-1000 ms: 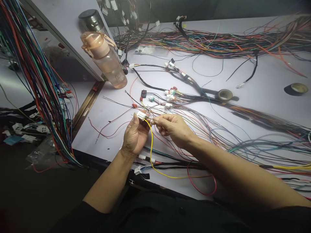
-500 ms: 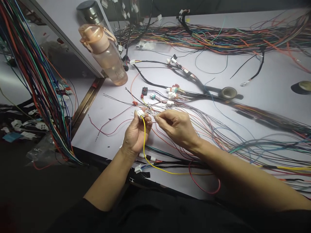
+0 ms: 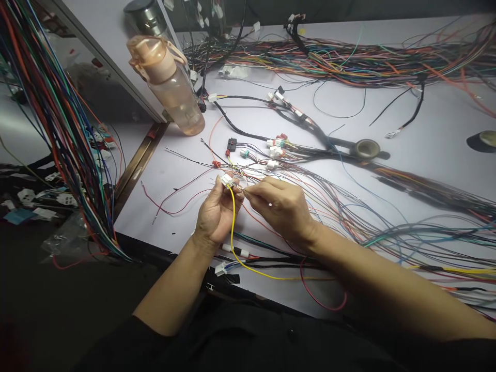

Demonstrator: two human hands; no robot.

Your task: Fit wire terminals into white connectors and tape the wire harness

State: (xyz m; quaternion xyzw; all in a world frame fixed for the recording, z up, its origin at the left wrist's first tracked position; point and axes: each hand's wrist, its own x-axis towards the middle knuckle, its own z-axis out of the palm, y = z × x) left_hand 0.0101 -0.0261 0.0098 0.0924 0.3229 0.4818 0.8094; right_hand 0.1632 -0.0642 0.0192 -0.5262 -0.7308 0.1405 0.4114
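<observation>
My left hand (image 3: 217, 214) is closed around a white connector housing (image 3: 227, 180), thumb on its near side. A yellow wire (image 3: 233, 227) comes out of the housing and curves down and right across the table. Close beside it, my right hand (image 3: 281, 204) pinches a thin wire by its end; a small metal terminal seems to show at the fingertips, right at the connector. The wire's colour is hard to make out. Just beyond the hands lie loose wire ends, a black connector (image 3: 231, 144) and a small teal connector (image 3: 244, 153).
A water bottle (image 3: 174, 95) stands at the back left beside a partition. Thick wire bundles (image 3: 349, 62) run along the back. A tape roll (image 3: 366, 149) lies on the harness to the right. Colourful wires (image 3: 50, 119) hang at the left, past the table's edge.
My right hand has moved slightly left and down, bringing its pinched fingertips up to the white connector. The left hand keeps its hold on the connector.
</observation>
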